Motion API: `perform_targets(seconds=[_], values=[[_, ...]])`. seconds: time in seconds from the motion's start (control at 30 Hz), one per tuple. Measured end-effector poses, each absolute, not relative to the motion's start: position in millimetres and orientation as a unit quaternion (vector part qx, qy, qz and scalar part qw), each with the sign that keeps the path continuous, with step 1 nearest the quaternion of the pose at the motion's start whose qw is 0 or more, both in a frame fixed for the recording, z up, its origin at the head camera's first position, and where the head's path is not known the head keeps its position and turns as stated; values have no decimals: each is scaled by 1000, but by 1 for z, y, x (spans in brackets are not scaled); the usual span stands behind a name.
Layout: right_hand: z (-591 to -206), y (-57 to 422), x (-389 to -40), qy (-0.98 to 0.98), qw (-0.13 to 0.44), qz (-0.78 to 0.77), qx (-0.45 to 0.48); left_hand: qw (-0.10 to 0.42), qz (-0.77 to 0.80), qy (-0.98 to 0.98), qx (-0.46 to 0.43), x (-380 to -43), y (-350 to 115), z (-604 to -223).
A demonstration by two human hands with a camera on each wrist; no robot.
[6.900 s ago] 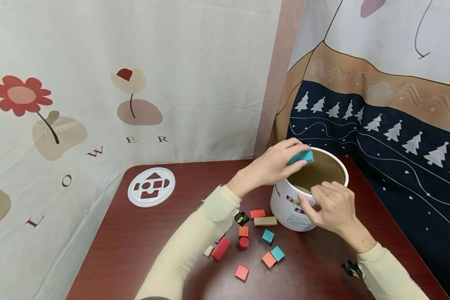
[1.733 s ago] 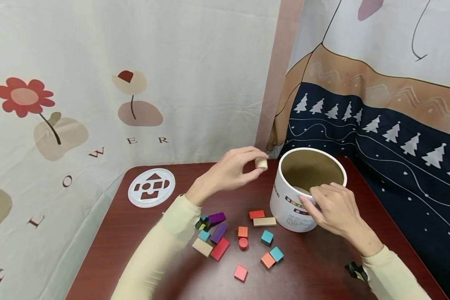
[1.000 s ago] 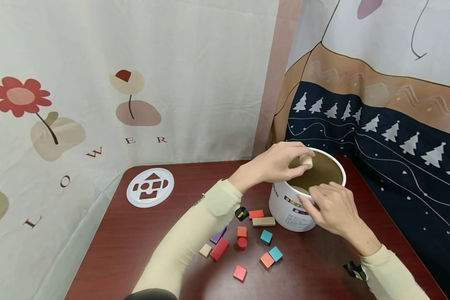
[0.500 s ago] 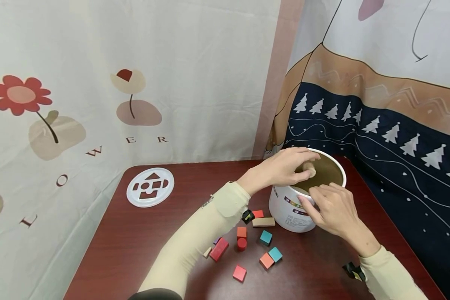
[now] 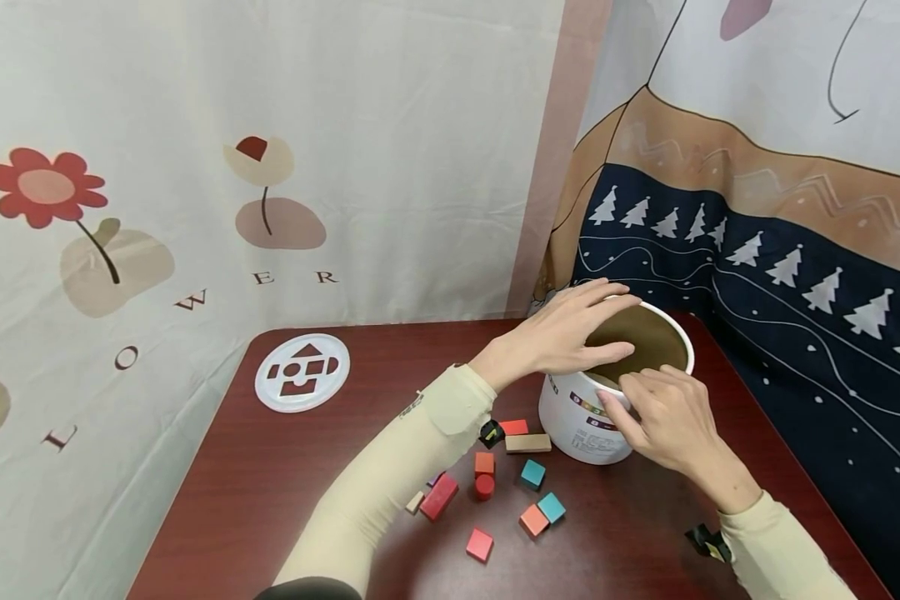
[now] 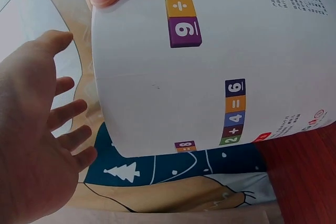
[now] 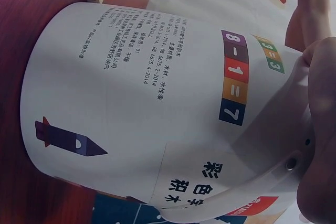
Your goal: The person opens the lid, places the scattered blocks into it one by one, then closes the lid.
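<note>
A white bucket (image 5: 588,425) with printed sums stands at the table's right. Over its open mouth is the left hand (image 5: 562,333), fingers spread and nothing between them; the left wrist view also has this hand (image 6: 37,108) with its fingers apart, beside the bucket's side (image 6: 142,87). The right hand (image 5: 667,412) grips the bucket's near rim, thumb outside and fingers curled over the edge. In the right wrist view, part of that hand (image 7: 325,129) lies at the rim. The bucket's floor and whatever lies there are hidden.
Left of and before the bucket lie loose blocks: a wooden plank (image 5: 528,443), a teal cube (image 5: 533,474), an orange cube (image 5: 534,522), a red cylinder (image 5: 484,487), a long red block (image 5: 439,497) and others. The left arm covers some. A white lid with cutouts (image 5: 270,393) lies back left.
Earlier the left hand held a teal block at the bucket, later a pale wooden cylinder, carried rightward over the mouth. The fingers have since spread and the cylinder is out of sight. Right hand stays put.
</note>
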State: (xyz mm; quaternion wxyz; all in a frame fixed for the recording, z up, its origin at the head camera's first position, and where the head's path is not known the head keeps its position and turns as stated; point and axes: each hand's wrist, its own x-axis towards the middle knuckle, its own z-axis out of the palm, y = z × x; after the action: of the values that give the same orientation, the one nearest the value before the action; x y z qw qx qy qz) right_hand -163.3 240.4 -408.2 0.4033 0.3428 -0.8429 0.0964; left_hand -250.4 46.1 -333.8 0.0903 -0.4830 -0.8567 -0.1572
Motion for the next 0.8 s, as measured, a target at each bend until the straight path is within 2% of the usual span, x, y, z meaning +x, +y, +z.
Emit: perform_targets(seconds=[0.37,0.8], values=[[-410,241,-164,-843,405,99,340,71,-156,-871,-460,-248,42,-337],[-410,241,-166,-839,414,98,340,126,-206,-866,-438,-244,-11,-339]])
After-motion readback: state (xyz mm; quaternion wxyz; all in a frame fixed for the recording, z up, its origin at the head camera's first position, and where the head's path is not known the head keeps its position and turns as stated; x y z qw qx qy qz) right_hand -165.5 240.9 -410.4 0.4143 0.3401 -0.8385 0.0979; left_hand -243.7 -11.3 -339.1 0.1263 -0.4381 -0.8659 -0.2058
